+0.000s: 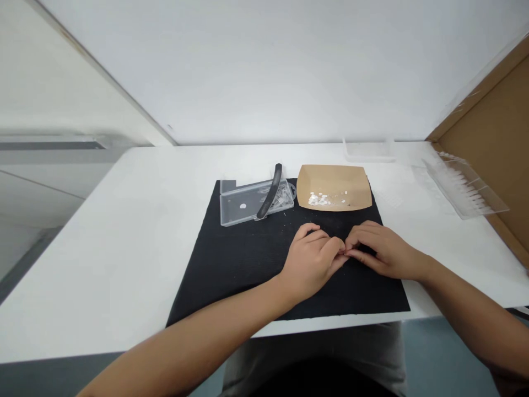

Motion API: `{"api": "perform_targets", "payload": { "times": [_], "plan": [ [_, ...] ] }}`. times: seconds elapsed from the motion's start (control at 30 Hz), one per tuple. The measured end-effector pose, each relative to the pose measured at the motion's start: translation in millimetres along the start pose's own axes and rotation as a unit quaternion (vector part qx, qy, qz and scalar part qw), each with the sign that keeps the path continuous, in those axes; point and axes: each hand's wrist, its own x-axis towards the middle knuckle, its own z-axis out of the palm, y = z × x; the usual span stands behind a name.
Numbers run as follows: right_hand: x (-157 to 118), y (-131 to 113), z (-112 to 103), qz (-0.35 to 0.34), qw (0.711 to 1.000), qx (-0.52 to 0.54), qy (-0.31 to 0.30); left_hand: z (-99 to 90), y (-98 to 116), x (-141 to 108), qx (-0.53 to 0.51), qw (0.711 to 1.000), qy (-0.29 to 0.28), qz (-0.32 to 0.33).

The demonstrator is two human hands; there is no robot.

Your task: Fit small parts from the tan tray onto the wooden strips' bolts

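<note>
- Head view, nearest part: grey clothing [382, 350] of the person is below the hands, by the edge of the white table [124, 248].
- Black mat [231, 259] lies on the table, under both hands.
- Left hand [309, 262] has its fingers bent, and its tips meet those of the right hand [382, 251], above the mat. Whether it grips something small, I cannot tell.
- Right hand is also bent, its tips turned to the left hand; its grip I cannot tell either.
- Clear plastic case [230, 212] lies beyond the left hand, to its left. It holds one white round piece [243, 206] and many translucent pieces [284, 196].
- Dark curved bar [270, 193] lies slantwise over this case.
- Brown tray [336, 177] stands just beyond the hands, with small white pieces [318, 199] mostly in its left part.
- Clear rack [458, 184] with a row of translucent tips is beyond the right hand, to its right, near a brown board [496, 138].
- Shallow clear container [367, 159] is beyond the hands, behind the tray.
- White wall [289, 71] is farthest from the hands.
</note>
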Motion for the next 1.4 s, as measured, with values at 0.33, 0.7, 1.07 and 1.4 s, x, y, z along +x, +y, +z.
{"api": "perform_targets", "payload": {
  "times": [0.33,0.7,1.07,1.4],
  "plan": [
    [1.1,0.7,-0.1,0.008,1.000,0.009,0.023,1.1,-0.1,0.2,0.002,1.000,-0.007,-0.006],
    [1.4,1.8,-0.2,0.045,0.995,0.057,0.069,2.5,-1.5,-1.2,-0.011,1.000,-0.013,-0.018],
    [-1.7,5.1,-8.2,-0.018,0.996,0.057,0.063,1.4,-0.7,0.2,-0.029,0.999,-0.001,-0.016],
    [-1.0,8.6,-0.9,-0.020,0.997,0.057,0.041,3.7,-0.8,-1.4,-0.061,0.997,0.021,-0.034]
  ]
}}
